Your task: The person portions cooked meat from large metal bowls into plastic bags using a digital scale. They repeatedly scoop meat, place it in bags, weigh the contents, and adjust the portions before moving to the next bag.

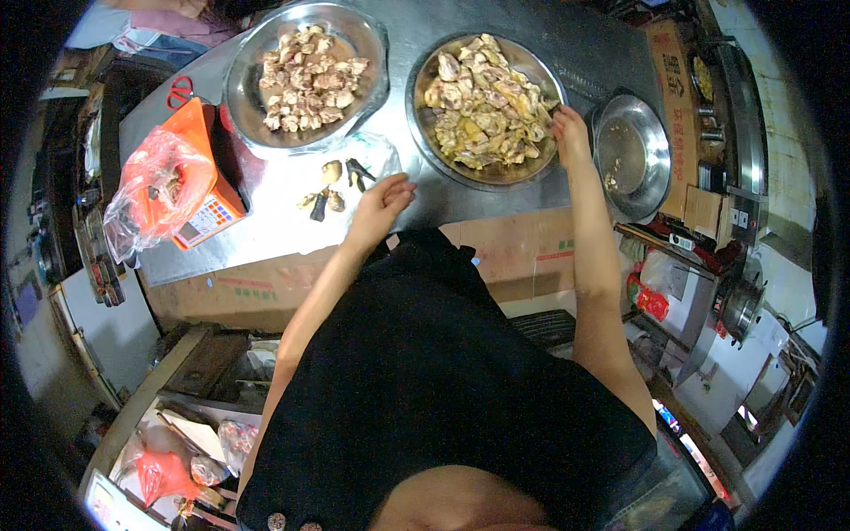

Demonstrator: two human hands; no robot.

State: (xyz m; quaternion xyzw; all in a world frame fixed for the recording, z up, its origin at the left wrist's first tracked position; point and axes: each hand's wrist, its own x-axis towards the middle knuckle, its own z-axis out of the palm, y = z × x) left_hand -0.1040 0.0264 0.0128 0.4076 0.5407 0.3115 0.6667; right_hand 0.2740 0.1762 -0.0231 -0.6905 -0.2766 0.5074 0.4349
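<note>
A round metal bowl (416, 113) holds a heap of yellowish raw meat pieces (489, 111), which look like cut-up poultry. My right hand (571, 140) is closed at its right rim, fingertips against the nearest pieces; a piece between them cannot be made out. My left hand (382, 211) hovers near the table's front edge, empty, fingers loosely bent and apart. Just left of it, several ginger-like brown chunks (331, 172) and dark pieces (358, 173) lie on the table. Behind these stands a larger metal basin (372, 53) with pinkish chopped meat pieces (310, 84).
An orange scale (208, 223) carries a reddish plastic bag (173, 186) at the left, with red-handled scissors (180, 91) behind. On the right are a metal basin (653, 150) with a few scraps and a cardboard box (670, 97). Another person's clothing (168, 26) shows at upper left.
</note>
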